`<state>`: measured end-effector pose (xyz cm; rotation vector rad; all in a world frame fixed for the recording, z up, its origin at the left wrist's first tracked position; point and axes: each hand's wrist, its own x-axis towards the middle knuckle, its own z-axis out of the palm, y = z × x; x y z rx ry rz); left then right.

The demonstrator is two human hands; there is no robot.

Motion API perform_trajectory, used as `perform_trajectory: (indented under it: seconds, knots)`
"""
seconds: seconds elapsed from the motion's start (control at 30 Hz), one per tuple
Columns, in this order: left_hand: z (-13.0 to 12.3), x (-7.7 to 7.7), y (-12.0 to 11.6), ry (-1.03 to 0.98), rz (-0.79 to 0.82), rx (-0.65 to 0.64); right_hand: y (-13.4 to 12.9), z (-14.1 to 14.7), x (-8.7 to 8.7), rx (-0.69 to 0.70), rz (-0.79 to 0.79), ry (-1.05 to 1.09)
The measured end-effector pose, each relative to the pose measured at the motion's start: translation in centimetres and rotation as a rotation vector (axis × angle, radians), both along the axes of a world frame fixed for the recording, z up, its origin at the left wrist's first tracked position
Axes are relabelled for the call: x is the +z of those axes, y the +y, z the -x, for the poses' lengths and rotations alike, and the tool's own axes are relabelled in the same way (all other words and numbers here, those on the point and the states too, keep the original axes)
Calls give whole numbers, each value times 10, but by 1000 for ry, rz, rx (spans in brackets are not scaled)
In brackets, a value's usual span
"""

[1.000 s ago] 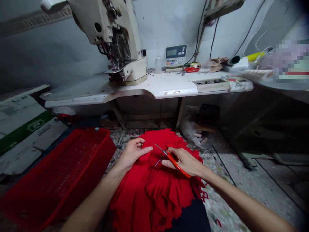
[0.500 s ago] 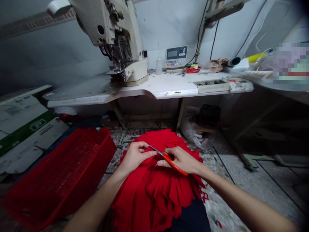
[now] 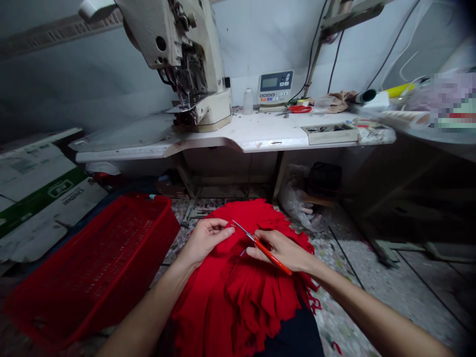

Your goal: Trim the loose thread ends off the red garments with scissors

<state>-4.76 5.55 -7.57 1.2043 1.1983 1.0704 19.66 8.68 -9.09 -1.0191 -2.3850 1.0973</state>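
Observation:
A large heap of red fabric (image 3: 208, 302), gathered in many layered folds with ragged edges, lies over my lap. My left hand (image 3: 208, 241) is closed on the upper part of it, thumb and forefinger pinching a small bit of red cloth. In my right hand (image 3: 288, 250) is a pair of scissors (image 3: 273, 258) with orange-red handles. Their blades are spread, one pointing up-left close to the left fingertips, the other low against the folds. Part of the handles is hidden by my fingers.
Left of me stands a red plastic crate (image 3: 92, 267), with a white-and-green carton (image 3: 55, 198) beyond. Ahead, a white table (image 3: 267, 131) bears a sewing machine (image 3: 208, 64), a control panel (image 3: 275, 87), a bottle (image 3: 248, 101) and other red-handled scissors (image 3: 299, 109).
My left thumb has drawn back toward the forefinger, away from the blades. The scissors have opened wider, and my right hand has shifted slightly right and down.

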Motion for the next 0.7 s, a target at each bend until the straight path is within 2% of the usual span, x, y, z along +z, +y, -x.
perform_trajectory:
  seconds: [0.17,0.43,0.5,0.57,0.63,0.67,0.7]
  knots:
    - [0,1,-1,29,13,-3,-3,5,-1,4,-9,5]
    - [-4,-6,-2,61,-6,83,-5,16,-12,-51,127,83]
    - [-2,-3,-4,76,-29,88,-4,17,-16,-76,156,112]
    - [7,6,-10,116,-67,77,-2,15,-20,-125,175,171]
    - [23,21,-20,178,-95,-4,2,9,-22,-184,208,233]
    - [33,31,-26,204,-105,-110,4,4,-23,-208,233,254]
    - [43,40,-32,228,-85,-274,6,-1,-24,-226,258,263]
